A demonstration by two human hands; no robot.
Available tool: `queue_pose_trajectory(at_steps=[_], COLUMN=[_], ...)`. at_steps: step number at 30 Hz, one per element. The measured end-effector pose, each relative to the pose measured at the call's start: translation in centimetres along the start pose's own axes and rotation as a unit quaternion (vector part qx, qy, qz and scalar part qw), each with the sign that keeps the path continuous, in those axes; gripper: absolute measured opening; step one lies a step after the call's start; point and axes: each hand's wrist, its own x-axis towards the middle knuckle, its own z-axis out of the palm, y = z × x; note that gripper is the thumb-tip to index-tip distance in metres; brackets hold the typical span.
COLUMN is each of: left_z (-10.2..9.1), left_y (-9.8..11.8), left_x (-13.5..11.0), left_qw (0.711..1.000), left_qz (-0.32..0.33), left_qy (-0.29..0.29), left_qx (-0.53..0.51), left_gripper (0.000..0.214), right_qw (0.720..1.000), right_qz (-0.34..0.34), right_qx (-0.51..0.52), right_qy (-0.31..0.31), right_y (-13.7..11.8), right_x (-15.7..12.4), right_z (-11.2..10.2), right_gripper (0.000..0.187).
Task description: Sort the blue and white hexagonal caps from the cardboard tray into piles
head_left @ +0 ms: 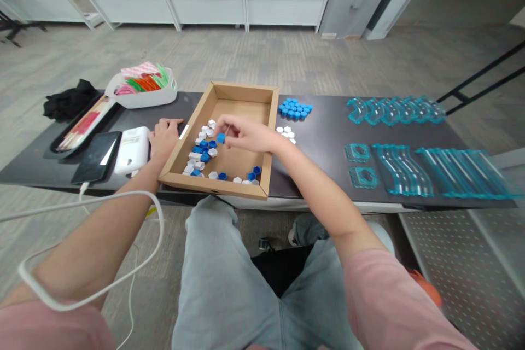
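Observation:
A shallow cardboard tray [268, 145] sits on the dark table [324, 142] in front of me. Several blue and white hexagon pieces [203, 150] lie inside it, mostly along its left side and front edge. My right hand [241, 132] hovers over the tray, fingers pinched on one blue hexagon piece [221, 138]. My left hand [163, 135] rests on the table just outside the tray's left wall, fingers curled loosely and holding nothing that I can see.
Right of the tray lie a cluster of blue hexagons [294, 109] and a few white ones [286, 131]. Teal curved acrylic pieces [410, 142] cover the right side. At left are a white device [132, 150], a phone [97, 156], a white bin [143, 87] and a black tray [80, 126].

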Motion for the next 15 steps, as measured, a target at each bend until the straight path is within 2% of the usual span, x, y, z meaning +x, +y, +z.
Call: queue_pose_trajectory(at_steps=[3, 6, 11, 15], left_z=[-0.1, -0.2, 0.0, 0.1], left_y=[0.0, -0.1, -0.2, -0.2], left_x=[0.1, 0.1, 0.2, 0.1], left_qw=[1.000, 1.000, 1.000, 1.000], left_qz=[-0.001, 0.005, 0.006, 0.008], left_qy=[-0.007, -0.015, -0.008, -0.004], left_qx=[0.000, -0.001, -0.002, 0.000], left_gripper=[0.063, 0.065, 0.064, 0.064], right_qw=[0.992, 0.969, 0.895, 0.841], right_qz=[-0.004, 0.042, 0.164, 0.251], right_qx=[0.037, 0.003, -0.077, -0.098], right_qy=[0.125, 0.243, 0.408, 0.469], right_y=[2.0, 4.4, 8.3, 10.4], right_x=[-0.3, -1.3, -4.3, -6.9], right_z=[-3.4, -7.2, -12.5, -14.8], right_gripper=[0.017, 0.016, 0.020, 0.026])
